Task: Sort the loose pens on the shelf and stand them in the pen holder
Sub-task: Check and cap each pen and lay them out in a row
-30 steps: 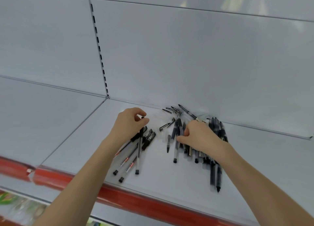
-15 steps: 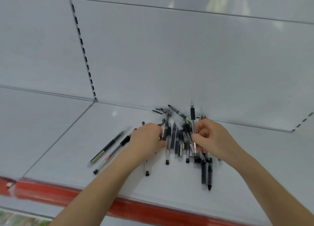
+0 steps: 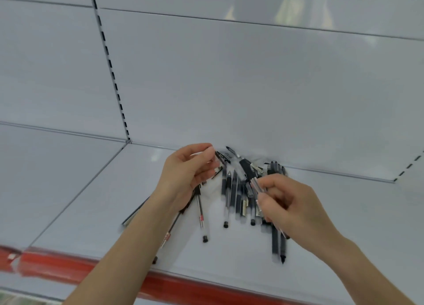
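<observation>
A heap of black and clear pens (image 3: 232,191) lies on the white shelf (image 3: 91,203) near its back wall. My right hand (image 3: 291,208) grips one clear pen with a black grip (image 3: 249,175), lifted off the heap and slanting up to the left. Held above the shelf, my left hand (image 3: 185,176) pinches a short black pen part (image 3: 222,157) between thumb and fingertips; it looks like a cap. Three separate pens (image 3: 202,215) lie under and beside my left wrist. No pen holder is in view.
A red price strip (image 3: 68,267) runs along the shelf's front edge. A slotted upright (image 3: 110,68) divides the white back panels. A seam separates this shelf from a neighbouring shelf (image 3: 34,178) on the left.
My left hand has risen off the pens and now pinches a small black piece. The pen in my right hand has tilted from upright to a slant. The view has shifted.
</observation>
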